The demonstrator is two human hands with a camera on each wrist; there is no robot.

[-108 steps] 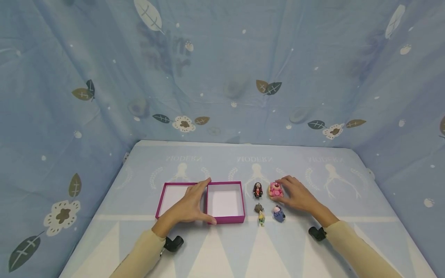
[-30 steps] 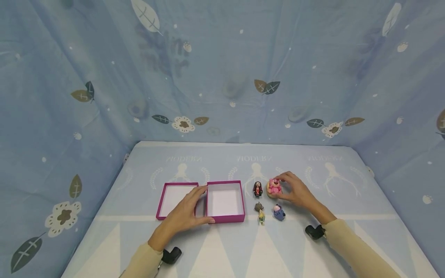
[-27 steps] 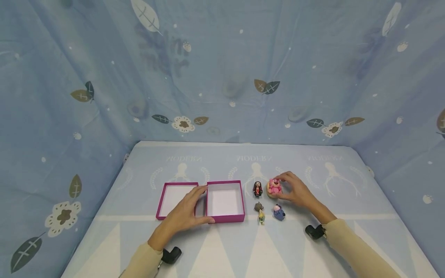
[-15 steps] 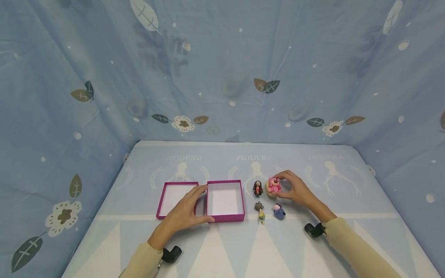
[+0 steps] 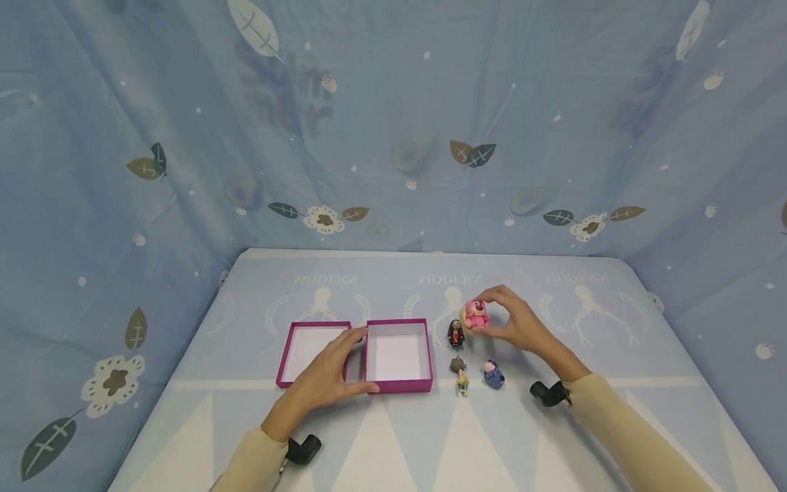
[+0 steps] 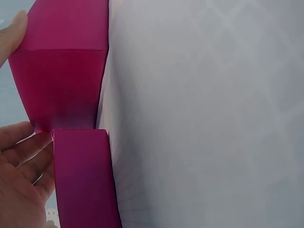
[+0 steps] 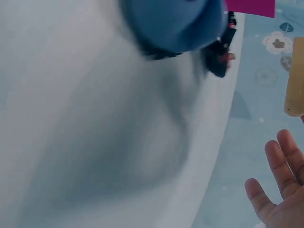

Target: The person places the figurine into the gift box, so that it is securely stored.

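My right hand pinches a pink bear figurine with a pale yellow back, raised off the table. In the right wrist view, the bear's yellow part shows beside my fingers. My left hand holds the left side of a magenta box with a white inside. Its thumb lies on the box's front wall, and its fingers reach along the left wall. Left of the box lies a shallower magenta tray or lid, partly covered by this hand.
Right of the box stand a long-haired doll in red and black, a small yellow-green figurine with a brown top, and a blue donkey figurine. Patterned cloth covers the table and hangs as a curtain behind.
My right hand has lifted the pink bear and carried it slightly left and away, near the doll. My left hand has shifted slightly since the earliest frame; the box stays put.
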